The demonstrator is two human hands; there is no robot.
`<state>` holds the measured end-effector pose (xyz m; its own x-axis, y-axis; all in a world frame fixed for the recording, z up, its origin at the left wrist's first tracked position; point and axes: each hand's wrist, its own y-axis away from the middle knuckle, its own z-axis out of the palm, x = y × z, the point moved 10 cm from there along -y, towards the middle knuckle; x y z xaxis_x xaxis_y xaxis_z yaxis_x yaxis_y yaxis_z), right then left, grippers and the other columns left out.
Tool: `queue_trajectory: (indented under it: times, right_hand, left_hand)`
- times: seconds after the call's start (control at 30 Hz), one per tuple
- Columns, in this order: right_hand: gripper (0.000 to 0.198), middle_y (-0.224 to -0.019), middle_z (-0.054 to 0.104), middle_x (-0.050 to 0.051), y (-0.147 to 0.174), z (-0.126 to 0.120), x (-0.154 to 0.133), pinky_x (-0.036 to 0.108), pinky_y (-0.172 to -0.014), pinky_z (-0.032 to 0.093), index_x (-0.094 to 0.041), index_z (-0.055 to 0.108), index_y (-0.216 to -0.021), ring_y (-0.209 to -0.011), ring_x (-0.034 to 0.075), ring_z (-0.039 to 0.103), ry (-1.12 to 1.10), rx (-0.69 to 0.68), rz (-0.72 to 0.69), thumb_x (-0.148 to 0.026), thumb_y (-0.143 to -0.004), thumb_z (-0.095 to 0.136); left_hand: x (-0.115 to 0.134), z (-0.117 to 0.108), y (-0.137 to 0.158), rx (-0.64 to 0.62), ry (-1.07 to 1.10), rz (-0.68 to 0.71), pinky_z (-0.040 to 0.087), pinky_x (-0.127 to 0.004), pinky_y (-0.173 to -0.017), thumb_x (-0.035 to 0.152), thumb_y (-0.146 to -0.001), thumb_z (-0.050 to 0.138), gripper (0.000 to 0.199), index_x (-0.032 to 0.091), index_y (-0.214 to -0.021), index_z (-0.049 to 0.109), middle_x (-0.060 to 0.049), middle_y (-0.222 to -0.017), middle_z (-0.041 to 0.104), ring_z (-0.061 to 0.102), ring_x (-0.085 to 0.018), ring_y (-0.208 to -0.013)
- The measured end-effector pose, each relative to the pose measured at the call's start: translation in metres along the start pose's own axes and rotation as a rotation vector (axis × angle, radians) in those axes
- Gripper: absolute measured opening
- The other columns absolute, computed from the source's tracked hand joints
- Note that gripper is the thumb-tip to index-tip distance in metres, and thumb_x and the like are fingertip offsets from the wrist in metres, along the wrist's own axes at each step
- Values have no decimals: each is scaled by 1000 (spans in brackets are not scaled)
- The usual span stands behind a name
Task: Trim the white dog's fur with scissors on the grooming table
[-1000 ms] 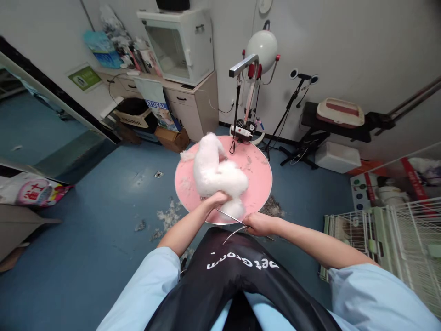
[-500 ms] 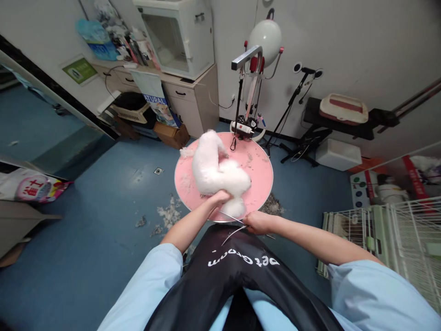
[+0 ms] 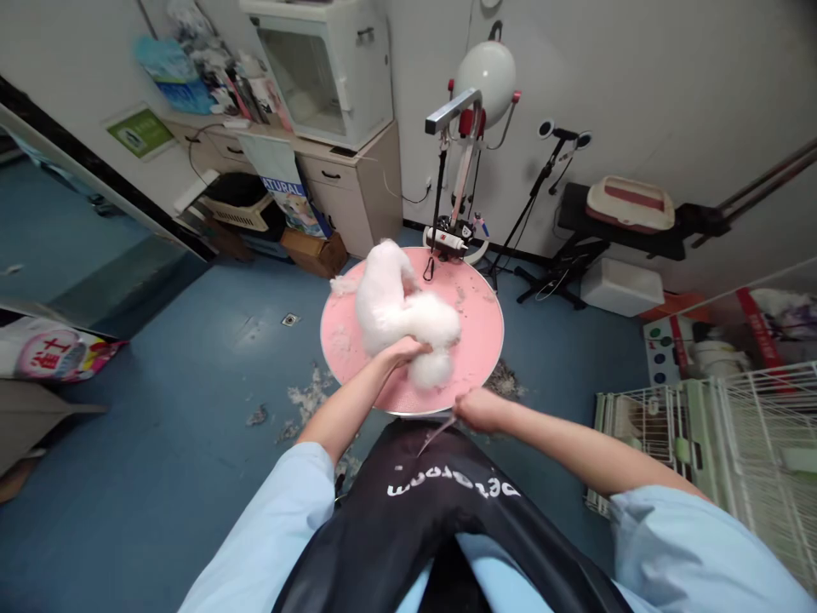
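Note:
A small white fluffy dog (image 3: 396, 311) stands on a round pink grooming table (image 3: 478, 332). My left hand (image 3: 403, 351) grips the dog low on its near side, by a fluffy leg. My right hand (image 3: 480, 409) is at the table's near edge and holds a pair of long thin scissors (image 3: 436, 435) whose blades point down-left over my black apron, away from the dog.
A grooming arm with a leash (image 3: 447, 170) rises behind the table. Clumps of cut fur (image 3: 306, 398) lie on the blue floor to the left. A cabinet (image 3: 348, 191) stands at the back wall, a wire cage (image 3: 715, 426) at the right.
The scissors, earlier open with one blade up at the dog's leg, have come together and dropped below the table edge. The dog's near leg has shifted slightly away.

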<state>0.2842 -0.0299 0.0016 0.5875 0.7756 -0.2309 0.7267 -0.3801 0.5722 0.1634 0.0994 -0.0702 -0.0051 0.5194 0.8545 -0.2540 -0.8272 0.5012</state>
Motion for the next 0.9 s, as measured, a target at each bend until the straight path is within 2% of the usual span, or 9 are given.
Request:
queue_trajectory:
  times: [0.1,0.2,0.27,0.33,0.47,0.53,0.67,0.73,0.9]
  right_hand:
    - [23,-97,74,13,-1,2,-9,29,-76,48,-15,74,-99,-87,22,70,-31,16,-59,-19,-88,54]
    - [27,-100,73,17,-1,-27,18,32,-81,48,-12,73,-103,-89,24,70,41,134,104,-16,-90,49]
    - [27,-99,73,18,-2,-34,27,32,-81,48,-10,73,-102,-88,24,71,75,110,138,-14,-89,50]
    - [26,-97,74,17,-2,-27,21,31,-79,48,-11,74,-101,-88,24,71,65,58,88,-14,-87,52]
    - [22,-96,75,14,4,3,-19,29,-71,46,-15,76,-96,-84,23,69,5,-38,-144,-20,-86,56]
    - [21,-94,75,12,8,5,-26,29,-70,45,-15,76,-93,-81,22,68,-11,-63,-212,-21,-85,58]
    - [25,-98,72,14,-1,-49,20,33,-80,43,-14,74,-99,-85,22,67,42,190,-41,-19,-90,51]
    - [27,-98,71,16,-7,-68,42,35,-84,42,-12,74,-97,-87,23,67,96,251,18,-17,-91,48]
    - [24,-91,73,15,-18,-47,40,34,-79,44,-12,74,-94,-80,22,67,76,148,-97,-15,-86,51]
  left_hand:
    - [0,-3,0,-2,29,-9,50,-28,-66,16,-56,77,35,9,-89,67,-10,-88,70,62,-18,-75]
    - [-3,-1,5,-37,63,-46,51,-27,-68,17,-54,78,37,10,-88,67,-8,-86,70,62,-17,-76]
    - [-7,3,10,-64,72,-65,51,-27,-69,19,-52,81,41,10,-90,67,-8,-89,71,63,-18,-78]
    - [-7,5,13,-57,81,-33,50,-26,-69,21,-49,84,49,10,-94,67,-10,-95,71,63,-18,-81]
    - [2,-2,16,70,134,87,50,-26,-68,24,-47,86,59,9,-100,67,-13,-104,71,64,-20,-87]
    - [7,-6,16,92,171,92,51,-28,-71,25,-47,85,59,9,-102,67,-13,-105,71,64,-21,-88]
    - [6,-6,14,-13,204,-23,52,-32,-77,20,-47,83,55,9,-98,68,-11,-97,72,66,-23,-88]
    - [1,-10,14,-22,217,-67,53,-32,-78,17,-47,82,52,10,-96,67,-10,-95,73,67,-22,-86]
    - [-16,-14,11,2,207,5,51,-29,-80,23,-51,86,55,10,-100,64,-11,-103,72,66,-20,-89]
